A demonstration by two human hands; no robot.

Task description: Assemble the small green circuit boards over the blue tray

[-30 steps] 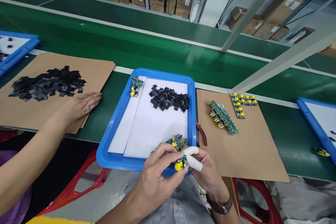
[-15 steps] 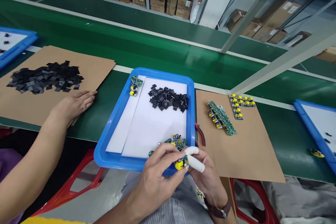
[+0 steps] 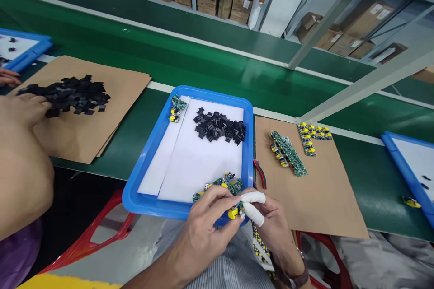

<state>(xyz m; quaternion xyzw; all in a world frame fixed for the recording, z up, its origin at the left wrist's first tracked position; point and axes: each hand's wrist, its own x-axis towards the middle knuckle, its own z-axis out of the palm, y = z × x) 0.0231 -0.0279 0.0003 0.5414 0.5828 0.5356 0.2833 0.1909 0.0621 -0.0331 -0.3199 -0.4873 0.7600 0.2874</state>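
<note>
At the near rim of the blue tray [image 3: 152,205], my left hand [image 3: 203,230] pinches a small circuit board with a yellow component [image 3: 233,213] between thumb and fingers. My right hand [image 3: 271,221] wears white finger cots [image 3: 253,197] on two fingers, and their tips close on the board's right side. Exactly what those tips grip is too small to make out. Just behind my hands, several circuit boards [image 3: 233,185] lie on the white sheet in the tray. A pile of black pieces [image 3: 219,125] sits farther back, and a few more boards [image 3: 175,108] rest at the tray's far left.
Cardboard [image 3: 325,198] on the right bears rows of boards [image 3: 288,153]; red-handled pliers [image 3: 260,174] lie by the tray. On the left, a co-worker's hand [image 3: 32,106] touches black pieces [image 3: 77,95] on cardboard [image 3: 77,144]. A post [image 3: 339,76] slants across the right.
My right hand's covered fingers have shifted slightly at the board, while my left keeps its hold. The co-worker's hand has moved left from the cardboard's edge to the black pile.
</note>
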